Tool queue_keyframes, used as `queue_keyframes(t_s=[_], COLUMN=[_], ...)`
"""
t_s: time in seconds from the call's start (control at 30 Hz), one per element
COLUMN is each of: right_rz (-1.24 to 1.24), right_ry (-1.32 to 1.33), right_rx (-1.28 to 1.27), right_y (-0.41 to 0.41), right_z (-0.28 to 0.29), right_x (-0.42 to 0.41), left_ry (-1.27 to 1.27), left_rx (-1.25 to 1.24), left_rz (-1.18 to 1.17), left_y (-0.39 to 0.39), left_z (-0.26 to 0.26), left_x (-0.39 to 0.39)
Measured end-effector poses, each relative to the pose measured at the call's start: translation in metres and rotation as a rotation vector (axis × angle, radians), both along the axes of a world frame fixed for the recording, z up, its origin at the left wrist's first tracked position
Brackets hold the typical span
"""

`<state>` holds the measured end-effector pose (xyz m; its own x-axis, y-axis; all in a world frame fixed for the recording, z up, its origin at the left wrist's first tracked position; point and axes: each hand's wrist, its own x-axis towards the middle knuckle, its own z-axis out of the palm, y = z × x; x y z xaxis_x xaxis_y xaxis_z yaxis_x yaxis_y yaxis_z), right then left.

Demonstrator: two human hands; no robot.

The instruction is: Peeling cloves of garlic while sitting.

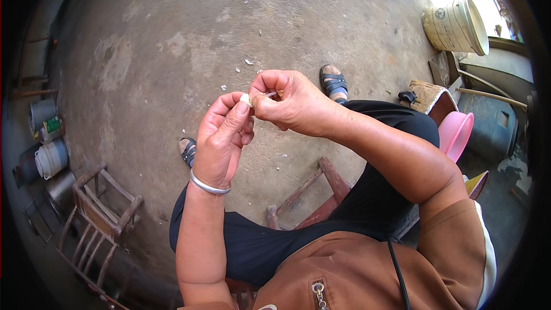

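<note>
My left hand (228, 133), with a silver bangle (210, 184) on its wrist, pinches a small pale piece, perhaps a garlic clove (245, 99), between thumb and forefinger. Close against it, my right hand (286, 101) has thumb and forefinger closed on a thin whitish strip, perhaps skin (270, 94). A bit of brownish material shows in the curl of the right fingers. Both hands are raised above my knees, their fingertips meeting at the pale piece. Small white flakes (249, 62) lie on the floor beyond the hands.
A wooden chair (97, 211) stands at the lower left, near buckets (51, 158). At right are a cream bucket (452, 26), a woven basket (424, 94), a pink basin (456, 135) and a blue-grey barrel (488, 125). A reddish wooden frame (331, 181) shows between my legs.
</note>
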<state>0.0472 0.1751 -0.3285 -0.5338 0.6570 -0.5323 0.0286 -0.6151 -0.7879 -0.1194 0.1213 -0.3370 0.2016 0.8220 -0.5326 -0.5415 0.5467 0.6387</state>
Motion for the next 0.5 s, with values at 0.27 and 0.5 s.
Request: queue_keyframes(t_s=[0.27, 0.5], right_rz=[0.015, 0.021], right_ry=[-0.005, -0.142], right_rx=[0.028, 0.135], right_y=[0.000, 0.003], right_z=[0.009, -0.009], right_x=[-0.002, 0.004], left_ry=[-0.067, -0.122], left_rx=[-0.036, -0.024], left_rz=[0.071, 0.094], left_y=[0.000, 0.001], left_z=[-0.002, -0.001], left_x=[0.000, -0.006])
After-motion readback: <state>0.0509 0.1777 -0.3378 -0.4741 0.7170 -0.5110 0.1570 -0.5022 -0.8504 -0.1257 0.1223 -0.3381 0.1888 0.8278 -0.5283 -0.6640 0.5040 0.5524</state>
